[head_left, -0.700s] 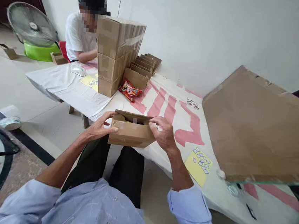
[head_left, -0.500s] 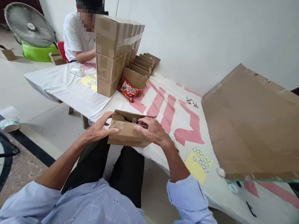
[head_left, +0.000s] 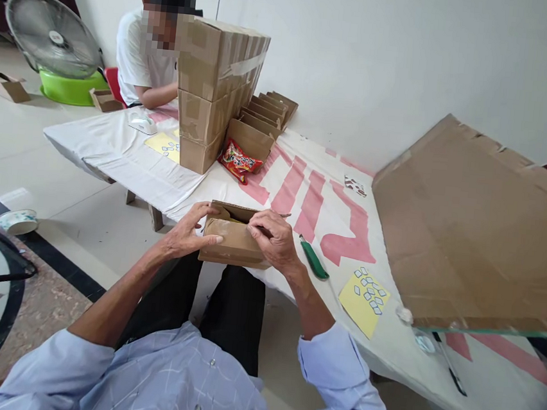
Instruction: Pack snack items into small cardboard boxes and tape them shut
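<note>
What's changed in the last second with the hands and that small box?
The right hand slid left, from the right end of the small cardboard box to the middle of its top flap, uncovering a green-handled tool. The left hand still grips the box's left end; the box stays at the table edge.

Plain white wall point(head_left: 390, 48), pale floor point(head_left: 23, 142) (dark patterned inlay at left), low cloth-covered table point(head_left: 114, 154), fan point(head_left: 52, 35).

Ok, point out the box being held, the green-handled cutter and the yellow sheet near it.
box point(head_left: 238, 248): head view, front wall.
green-handled cutter point(head_left: 315, 265): head view, mid handle.
yellow sheet point(head_left: 357, 311): head view, bare lower part.
</note>
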Demonstrator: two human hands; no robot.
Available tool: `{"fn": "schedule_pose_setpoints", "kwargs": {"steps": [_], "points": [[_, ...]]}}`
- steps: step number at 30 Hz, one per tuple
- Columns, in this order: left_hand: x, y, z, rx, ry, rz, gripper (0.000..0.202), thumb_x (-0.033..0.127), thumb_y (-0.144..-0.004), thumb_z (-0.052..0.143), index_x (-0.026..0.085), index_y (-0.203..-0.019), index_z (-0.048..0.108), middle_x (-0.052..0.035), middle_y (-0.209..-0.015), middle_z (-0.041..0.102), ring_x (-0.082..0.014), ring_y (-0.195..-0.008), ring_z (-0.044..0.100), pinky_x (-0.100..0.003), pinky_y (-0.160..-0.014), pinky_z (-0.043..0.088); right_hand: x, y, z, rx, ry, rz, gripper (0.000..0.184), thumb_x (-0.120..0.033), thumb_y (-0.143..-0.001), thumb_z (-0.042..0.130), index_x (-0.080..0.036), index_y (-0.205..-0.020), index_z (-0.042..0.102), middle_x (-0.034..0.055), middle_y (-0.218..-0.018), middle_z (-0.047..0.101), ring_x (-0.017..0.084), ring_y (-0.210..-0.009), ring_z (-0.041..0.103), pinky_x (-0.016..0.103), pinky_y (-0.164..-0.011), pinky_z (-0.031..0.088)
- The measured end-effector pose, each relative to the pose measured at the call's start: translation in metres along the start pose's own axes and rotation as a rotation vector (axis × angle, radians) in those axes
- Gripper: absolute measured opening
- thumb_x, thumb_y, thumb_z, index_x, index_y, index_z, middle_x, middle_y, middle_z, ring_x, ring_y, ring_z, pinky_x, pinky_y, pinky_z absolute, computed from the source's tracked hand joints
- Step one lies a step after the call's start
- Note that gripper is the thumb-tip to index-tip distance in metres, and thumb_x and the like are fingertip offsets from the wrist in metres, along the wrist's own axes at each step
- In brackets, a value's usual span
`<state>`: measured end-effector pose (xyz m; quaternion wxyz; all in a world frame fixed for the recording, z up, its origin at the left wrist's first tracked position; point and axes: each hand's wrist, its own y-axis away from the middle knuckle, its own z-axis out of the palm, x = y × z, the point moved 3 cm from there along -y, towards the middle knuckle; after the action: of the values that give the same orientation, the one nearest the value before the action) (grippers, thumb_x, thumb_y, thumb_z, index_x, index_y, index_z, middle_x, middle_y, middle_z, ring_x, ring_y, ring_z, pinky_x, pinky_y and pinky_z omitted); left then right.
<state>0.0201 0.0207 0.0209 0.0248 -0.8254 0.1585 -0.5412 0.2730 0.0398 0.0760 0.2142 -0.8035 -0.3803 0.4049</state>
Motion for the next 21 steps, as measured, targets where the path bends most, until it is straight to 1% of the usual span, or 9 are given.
{"fn": "schedule_pose_setpoints", "kwargs": {"steps": [3,5,7,9,11,13,15,18,21], "points": [[0.002,0.001,0.004,0.035,0.006,-0.05,0.065,0.069,-0.084,0.078,0.027,-0.133,0.069,-0.0132,-0.157,0.059,-0.039,-0.146,0.058,-0.049,-0.101,0.062,-0.005,0.01,0.008,0.11,0.156,-0.121,0.019,-0.018,-0.106,0.064,-0.025,-0.091,0.074,0.0065,-0.097,0.079,0.023,-0.093,0.072,0.042,-0.091,0.06],[0.002,0.003,0.006,0.058,0.006,-0.083,0.067,0.071,-0.082,0.077,0.025,-0.13,0.07,-0.0129,-0.153,0.063,-0.0401,-0.143,0.06,-0.048,-0.097,0.063,-0.012,0.02,0.015,0.136,0.248,-0.176,0.019,-0.02,-0.107,0.063,-0.025,-0.092,0.074,0.0076,-0.1,0.08,0.023,-0.095,0.073,0.042,-0.092,0.061],[-0.001,0.004,0.006,0.093,-0.022,-0.124,0.066,0.07,-0.081,0.076,0.024,-0.129,0.07,-0.0132,-0.152,0.063,-0.0416,-0.144,0.06,-0.048,-0.097,0.064,-0.015,0.029,0.023,0.093,0.32,-0.142,0.019,-0.021,-0.108,0.063,-0.026,-0.093,0.075,0.0074,-0.104,0.08,0.023,-0.1,0.073,0.041,-0.095,0.062],[-0.006,0.003,0.005,0.141,-0.083,-0.184,0.061,0.066,-0.082,0.075,0.025,-0.127,0.071,-0.0109,-0.154,0.063,-0.0424,-0.146,0.06,-0.05,-0.102,0.064,-0.018,0.036,0.026,0.063,0.339,-0.084,0.016,-0.021,-0.109,0.064,-0.024,-0.097,0.074,0.0081,-0.109,0.081,0.022,-0.104,0.074,0.04,-0.099,0.062],[-0.009,0.001,0.004,0.14,-0.113,-0.218,0.062,0.065,-0.081,0.074,0.026,-0.129,0.072,-0.0093,-0.156,0.062,-0.0438,-0.148,0.058,-0.052,-0.103,0.064,-0.02,0.045,0.018,0.091,0.309,-0.03,0.015,-0.022,-0.11,0.062,-0.023,-0.101,0.074,0.0084,-0.108,0.08,0.021,-0.105,0.075,0.039,-0.101,0.062],[-0.009,0.001,0.003,0.14,-0.129,-0.237,0.066,0.067,-0.079,0.073,0.027,-0.131,0.072,-0.0092,-0.159,0.062,-0.0451,-0.15,0.057,-0.054,-0.106,0.064,-0.019,0.059,-0.005,0.216,0.261,0.032,0.014,-0.025,-0.112,0.061,-0.023,-0.103,0.072,0.0083,-0.106,0.08,0.021,-0.104,0.075,0.038,-0.1,0.062],[-0.008,0.003,0.002,0.145,-0.148,-0.25,0.07,0.07,-0.077,0.072,0.028,-0.133,0.071,-0.0096,-0.16,0.062,-0.0461,-0.151,0.057,-0.058,-0.112,0.061,-0.01,0.082,-0.044,0.398,0.23,0.146,0.016,-0.032,-0.111,0.061,-0.024,-0.103,0.072,0.007,-0.103,0.079,0.021,-0.1,0.074,0.038,-0.095,0.062],[-0.009,0.006,0.001,0.152,-0.178,-0.262,0.074,0.075,-0.076,0.071,0.029,-0.133,0.071,-0.0091,-0.159,0.063,-0.047,-0.15,0.058,-0.062,-0.116,0.058,0.023,0.136,-0.119,0.631,0.224,0.451,0.021,-0.041,-0.105,0.064,-0.024,-0.096,0.071,0.0027,-0.094,0.076,0.02,-0.09,0.071,0.034,-0.085,0.061],[-0.017,0.007,-0.001,0.159,-0.236,-0.245,0.073,0.079,-0.079,0.067,0.03,-0.132,0.071,-0.0081,-0.158,0.064,-0.0456,-0.142,0.064,-0.059,-0.111,0.062,0.056,0.207,-0.196,0.787,0.284,0.779,0.025,-0.048,-0.093,0.068,-0.023,-0.088,0.068,0.0016,-0.088,0.073,0.02,-0.086,0.069,0.033,-0.084,0.059]]}}
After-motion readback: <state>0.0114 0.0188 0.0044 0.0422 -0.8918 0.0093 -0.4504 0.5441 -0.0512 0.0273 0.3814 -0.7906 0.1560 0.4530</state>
